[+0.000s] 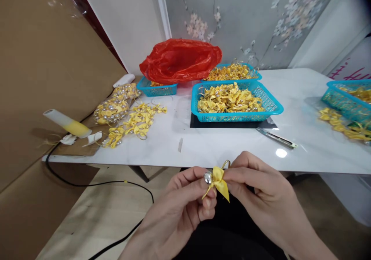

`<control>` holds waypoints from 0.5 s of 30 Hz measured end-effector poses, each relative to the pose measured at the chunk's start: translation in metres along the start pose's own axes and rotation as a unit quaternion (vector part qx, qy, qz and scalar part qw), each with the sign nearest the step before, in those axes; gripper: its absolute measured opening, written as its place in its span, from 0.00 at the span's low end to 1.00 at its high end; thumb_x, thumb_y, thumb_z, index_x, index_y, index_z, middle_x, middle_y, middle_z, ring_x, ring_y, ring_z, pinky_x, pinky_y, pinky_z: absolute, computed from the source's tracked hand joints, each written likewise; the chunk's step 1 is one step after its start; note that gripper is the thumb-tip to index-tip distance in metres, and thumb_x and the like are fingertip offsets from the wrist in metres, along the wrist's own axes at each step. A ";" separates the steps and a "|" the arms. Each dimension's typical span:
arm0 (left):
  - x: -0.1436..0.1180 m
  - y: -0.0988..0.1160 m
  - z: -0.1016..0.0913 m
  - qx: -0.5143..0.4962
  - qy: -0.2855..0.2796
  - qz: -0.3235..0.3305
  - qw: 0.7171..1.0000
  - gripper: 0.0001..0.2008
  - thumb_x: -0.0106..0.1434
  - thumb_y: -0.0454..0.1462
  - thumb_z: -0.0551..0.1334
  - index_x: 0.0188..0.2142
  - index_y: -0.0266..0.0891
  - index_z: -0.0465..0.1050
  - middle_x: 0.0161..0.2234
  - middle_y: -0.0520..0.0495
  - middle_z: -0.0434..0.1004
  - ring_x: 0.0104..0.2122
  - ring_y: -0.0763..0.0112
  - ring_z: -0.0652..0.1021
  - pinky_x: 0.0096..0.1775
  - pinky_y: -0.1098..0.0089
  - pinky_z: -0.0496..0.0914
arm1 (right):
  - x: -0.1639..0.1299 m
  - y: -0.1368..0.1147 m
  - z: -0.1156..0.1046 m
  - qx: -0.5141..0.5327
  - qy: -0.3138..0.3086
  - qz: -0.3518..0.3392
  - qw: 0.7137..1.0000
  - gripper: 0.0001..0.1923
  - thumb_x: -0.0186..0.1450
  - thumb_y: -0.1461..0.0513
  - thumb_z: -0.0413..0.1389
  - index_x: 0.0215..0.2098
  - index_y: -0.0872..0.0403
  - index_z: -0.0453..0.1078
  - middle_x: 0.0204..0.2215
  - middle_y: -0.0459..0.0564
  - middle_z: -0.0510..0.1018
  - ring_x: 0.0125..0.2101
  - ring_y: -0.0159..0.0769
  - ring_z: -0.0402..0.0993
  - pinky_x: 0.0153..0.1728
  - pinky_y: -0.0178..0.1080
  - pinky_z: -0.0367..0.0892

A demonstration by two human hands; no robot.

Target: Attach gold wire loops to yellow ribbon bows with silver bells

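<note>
Bow (218, 179): below the table (203, 144) edge, pinched between both hands for close work.
Left hand (185, 202): fingertips grip its bell side.
Right hand (255, 186): pinches its loop side.
Basket (236, 101): on the table, within reach.

From my feed I see 2 bare hands, the left hand (185, 198) and the right hand (257, 186), each showing its fingers and thumb. No gloves, rings or watch show on either. Both forearms are bare as far as the lower edge of the view; no sleeve reaches them. The fingernails on the left hand are short and plain. Just below the 2 hands lies dark, nearly black clothing (232, 229) across the lap, without any marking I can make out.
</note>
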State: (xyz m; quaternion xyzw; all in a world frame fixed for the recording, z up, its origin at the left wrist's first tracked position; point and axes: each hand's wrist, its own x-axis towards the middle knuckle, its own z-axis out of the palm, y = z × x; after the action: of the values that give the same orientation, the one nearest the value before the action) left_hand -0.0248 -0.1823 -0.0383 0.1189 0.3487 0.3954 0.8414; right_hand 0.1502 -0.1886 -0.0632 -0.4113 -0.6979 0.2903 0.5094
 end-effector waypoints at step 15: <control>0.002 -0.002 -0.003 0.062 -0.021 0.061 0.996 0.01 0.60 0.29 0.70 0.31 0.31 0.80 0.24 0.49 0.79 0.21 0.82 0.74 0.25 0.82 0.72 | -0.002 0.000 -0.002 0.004 -0.039 0.018 0.999 0.14 0.71 0.68 0.52 0.43 0.44 0.77 0.28 0.42 0.65 0.27 0.28 0.67 0.25 0.31 0.63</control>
State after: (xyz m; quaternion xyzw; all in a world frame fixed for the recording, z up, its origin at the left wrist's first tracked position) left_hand -0.0248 -0.1817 -0.0423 0.2006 0.3469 0.4209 0.8138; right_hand 0.1520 -0.1901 -0.0635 -0.4103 -0.7083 0.3186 0.4780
